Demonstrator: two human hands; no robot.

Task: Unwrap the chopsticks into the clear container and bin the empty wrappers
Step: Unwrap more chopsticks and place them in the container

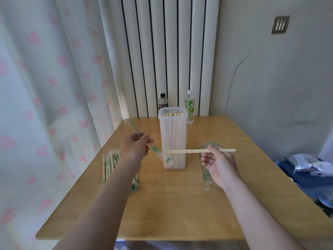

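Observation:
My right hand [219,166] pinches a bare pair of wooden chopsticks [187,151], held level in front of the clear container [173,141]. That tall container stands mid-table with several unwrapped chopsticks upright inside. My left hand [135,148] grips a long clear wrapper with green print [158,154], which slants from upper left down toward the container's base. A pile of wrapped chopsticks [111,165] lies on the table under my left forearm. Empty wrappers [205,170] lie flat on the table under my right hand.
A dark bottle [163,102] and a green-labelled bottle [190,107] stand at the back of the wooden table [180,213], against a white radiator. A curtain hangs at the left. Blue items and a plastic bag [304,164] sit off the table's right edge.

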